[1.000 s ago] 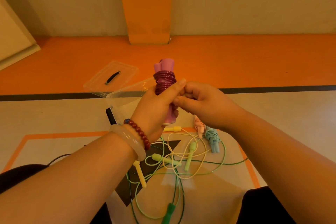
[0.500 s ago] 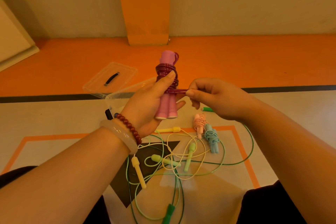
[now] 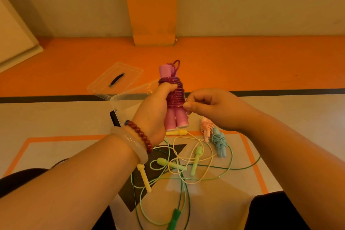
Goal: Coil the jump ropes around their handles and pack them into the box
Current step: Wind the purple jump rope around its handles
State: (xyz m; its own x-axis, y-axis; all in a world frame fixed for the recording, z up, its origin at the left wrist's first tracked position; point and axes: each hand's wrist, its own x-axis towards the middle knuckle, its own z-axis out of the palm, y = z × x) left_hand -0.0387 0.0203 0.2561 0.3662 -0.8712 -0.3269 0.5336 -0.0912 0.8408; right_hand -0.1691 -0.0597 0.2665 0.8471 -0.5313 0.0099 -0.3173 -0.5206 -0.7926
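My left hand grips a pair of pink handles held upright, with dark purple rope wound in several turns round them. A small loop of that rope sticks up at the top. My right hand pinches the rope's end against the coil's right side. Behind my hands stands the clear plastic box, partly hidden. On the floor lie a coiled pink rope and a coiled blue rope, plus loose yellow, light green and dark green ropes tangled together.
The box's clear lid with a black handle lies on the orange floor behind the box. An orange pillar stands at the wall. My knees in dark trousers sit at both lower corners.
The handles have dropped slightly and my right hand has moved in to the coil, taking up the last stretch of rope that was pulled out sideways.
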